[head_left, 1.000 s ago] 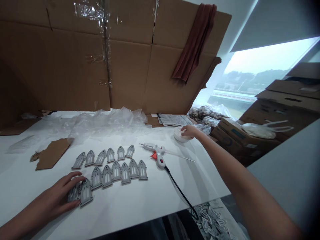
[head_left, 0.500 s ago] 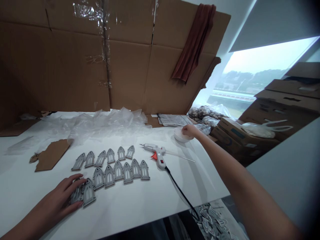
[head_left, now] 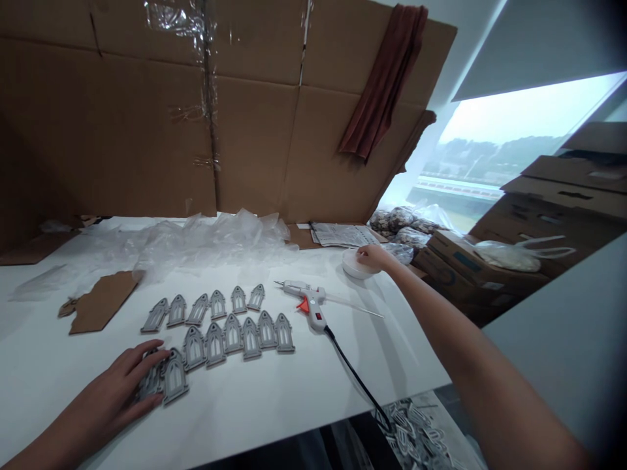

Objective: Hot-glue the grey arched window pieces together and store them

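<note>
Left of the gun (head_left: 315, 313), the left hand (head_left: 117, 386) clasps pieces (head_left: 175, 377), best lightly; beyond, the bowl (head_left: 353, 266) obscures what the right hand (head_left: 374, 257) holds.

The worktop (head_left: 235, 411) is smooth with a soft sheen; crinkled, glossy plastic film (head_left: 210, 241) lies toward its far edge. Bowl (head_left: 353, 268) and glue gun (head_left: 316, 305) look smooth plastic, arched window-shaped pieces (head_left: 214, 331) matt, the cardboard scrap (head_left: 102, 302) rough-edged.

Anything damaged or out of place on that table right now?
The cardboard scrap at the left of the white table has a ragged, torn-looking edge. Crumpled plastic sheeting lies loosely heaped behind the gray arched pieces. I see nothing spilled.
</note>
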A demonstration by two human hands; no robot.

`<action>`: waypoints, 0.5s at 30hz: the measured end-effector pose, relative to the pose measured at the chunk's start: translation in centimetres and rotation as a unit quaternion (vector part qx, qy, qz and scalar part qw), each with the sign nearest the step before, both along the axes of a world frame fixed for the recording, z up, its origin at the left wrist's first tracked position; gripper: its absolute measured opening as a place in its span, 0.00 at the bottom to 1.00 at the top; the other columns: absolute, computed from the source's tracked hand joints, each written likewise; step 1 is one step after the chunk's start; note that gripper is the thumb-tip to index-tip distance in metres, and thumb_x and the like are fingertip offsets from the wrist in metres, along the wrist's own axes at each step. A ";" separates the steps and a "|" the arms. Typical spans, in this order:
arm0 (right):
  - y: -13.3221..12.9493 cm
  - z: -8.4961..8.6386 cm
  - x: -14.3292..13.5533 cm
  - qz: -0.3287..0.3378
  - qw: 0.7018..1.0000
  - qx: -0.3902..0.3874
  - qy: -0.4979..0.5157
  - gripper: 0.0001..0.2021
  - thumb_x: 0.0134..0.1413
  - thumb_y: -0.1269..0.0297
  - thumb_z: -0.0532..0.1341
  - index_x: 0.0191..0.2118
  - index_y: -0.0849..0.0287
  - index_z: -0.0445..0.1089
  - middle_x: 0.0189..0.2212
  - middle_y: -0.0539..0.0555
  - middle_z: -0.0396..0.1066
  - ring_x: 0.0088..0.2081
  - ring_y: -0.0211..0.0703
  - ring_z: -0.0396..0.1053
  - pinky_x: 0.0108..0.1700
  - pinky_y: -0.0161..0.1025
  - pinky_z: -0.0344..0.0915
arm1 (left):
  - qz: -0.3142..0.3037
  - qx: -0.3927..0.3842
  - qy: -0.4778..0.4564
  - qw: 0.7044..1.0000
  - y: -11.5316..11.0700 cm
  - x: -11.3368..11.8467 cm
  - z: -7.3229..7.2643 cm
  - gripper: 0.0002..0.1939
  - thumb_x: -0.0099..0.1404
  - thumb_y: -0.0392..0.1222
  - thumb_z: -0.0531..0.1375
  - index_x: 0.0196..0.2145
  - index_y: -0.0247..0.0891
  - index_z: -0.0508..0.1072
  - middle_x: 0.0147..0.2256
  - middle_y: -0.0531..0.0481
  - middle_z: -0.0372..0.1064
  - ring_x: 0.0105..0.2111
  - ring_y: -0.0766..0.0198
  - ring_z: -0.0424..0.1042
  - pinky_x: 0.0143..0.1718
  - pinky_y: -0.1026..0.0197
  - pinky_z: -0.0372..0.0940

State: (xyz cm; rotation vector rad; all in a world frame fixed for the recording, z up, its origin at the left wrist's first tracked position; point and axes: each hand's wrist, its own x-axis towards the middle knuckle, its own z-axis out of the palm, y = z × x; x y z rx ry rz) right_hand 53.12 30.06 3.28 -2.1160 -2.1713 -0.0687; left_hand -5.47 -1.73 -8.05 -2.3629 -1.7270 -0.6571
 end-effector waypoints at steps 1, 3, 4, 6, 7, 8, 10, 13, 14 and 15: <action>-0.1 0.1 0.1 0.005 1.000 0.001 0.003 0.18 0.46 0.68 0.57 0.45 0.63 0.73 0.42 0.59 0.70 0.42 0.46 0.66 0.43 0.36 0.60 | -0.001 0.000 0.000 1.000 0.0 0.0 0.1 0.26 0.61 0.58 0.54 0.55 0.50 0.65 0.59 0.48 0.57 0.52 0.55 0.65 0.47 0.60 0.67; -0.5 0.4 0.3 0.011 1.000 0.002 0.012 0.16 0.48 0.68 0.56 0.42 0.63 0.73 0.40 0.59 0.71 0.39 0.45 0.67 0.41 0.35 0.61 | 0.000 -0.003 0.000 1.000 -0.1 0.0 0.3 0.26 0.61 0.59 0.54 0.56 0.51 0.65 0.59 0.49 0.56 0.52 0.55 0.65 0.46 0.62 0.67; -0.7 0.5 0.3 0.011 1.000 0.001 0.017 0.15 0.48 0.68 0.56 0.41 0.64 0.73 0.38 0.58 0.71 0.38 0.44 0.67 0.39 0.35 0.61 | 0.003 -0.007 -0.002 1.000 -0.1 0.1 0.4 0.27 0.61 0.59 0.54 0.56 0.51 0.64 0.59 0.50 0.56 0.52 0.56 0.65 0.45 0.63 0.67; -1.3 0.8 0.3 0.009 0.999 -0.006 0.030 0.14 0.49 0.68 0.56 0.41 0.65 0.73 0.35 0.58 0.71 0.34 0.42 0.67 0.35 0.33 0.61 | 0.008 -0.023 -0.010 1.000 -0.2 0.1 0.8 0.27 0.61 0.60 0.54 0.56 0.51 0.64 0.60 0.50 0.54 0.51 0.56 0.66 0.44 0.64 0.67; -1.6 0.9 0.2 0.007 0.999 -0.012 0.037 0.15 0.50 0.67 0.56 0.42 0.65 0.73 0.34 0.58 0.71 0.33 0.41 0.67 0.33 0.32 0.61 | 0.011 -0.034 -0.017 0.999 -0.3 0.1 1.1 0.27 0.61 0.60 0.54 0.56 0.52 0.64 0.61 0.51 0.53 0.50 0.57 0.67 0.43 0.64 0.67; -1.8 1.0 0.1 0.004 0.999 -0.019 0.045 0.15 0.49 0.67 0.56 0.43 0.65 0.73 0.33 0.58 0.71 0.31 0.40 0.67 0.31 0.31 0.61 | 0.014 -0.045 -0.024 0.999 -0.3 0.2 1.4 0.26 0.61 0.60 0.53 0.56 0.52 0.63 0.61 0.52 0.52 0.50 0.57 0.68 0.43 0.65 0.67; -2.0 1.1 -0.1 -0.007 0.997 -0.037 0.061 0.18 0.48 0.67 0.57 0.45 0.65 0.72 0.32 0.57 0.71 0.28 0.38 0.67 0.28 0.30 0.61 | 0.022 -0.063 -0.037 0.997 -0.4 0.2 2.0 0.26 0.62 0.60 0.52 0.56 0.53 0.63 0.62 0.53 0.51 0.49 0.59 0.68 0.42 0.66 0.67; -1.8 0.9 -0.4 -0.024 0.996 -0.056 0.073 0.19 0.46 0.66 0.59 0.46 0.64 0.72 0.33 0.56 0.71 0.27 0.37 0.67 0.27 0.30 0.62 | 0.028 -0.066 -0.050 0.996 -0.4 0.3 3.2 0.24 0.64 0.60 0.51 0.55 0.53 0.62 0.61 0.55 0.51 0.49 0.60 0.68 0.44 0.66 0.66; -1.6 0.7 -0.5 -0.029 0.996 -0.054 0.070 0.19 0.46 0.65 0.60 0.46 0.63 0.72 0.34 0.56 0.71 0.28 0.37 0.67 0.28 0.30 0.62 | 0.030 -0.064 -0.054 0.996 -0.3 0.4 3.7 0.24 0.64 0.60 0.50 0.55 0.53 0.62 0.61 0.54 0.51 0.50 0.60 0.68 0.44 0.66 0.65; -1.4 0.5 -0.5 -0.033 0.996 -0.049 0.064 0.18 0.46 0.65 0.60 0.44 0.63 0.73 0.35 0.57 0.71 0.30 0.38 0.68 0.30 0.31 0.63 | 0.032 -0.061 -0.059 0.996 -0.1 0.5 4.2 0.24 0.64 0.59 0.50 0.55 0.53 0.62 0.61 0.53 0.51 0.50 0.60 0.68 0.43 0.66 0.66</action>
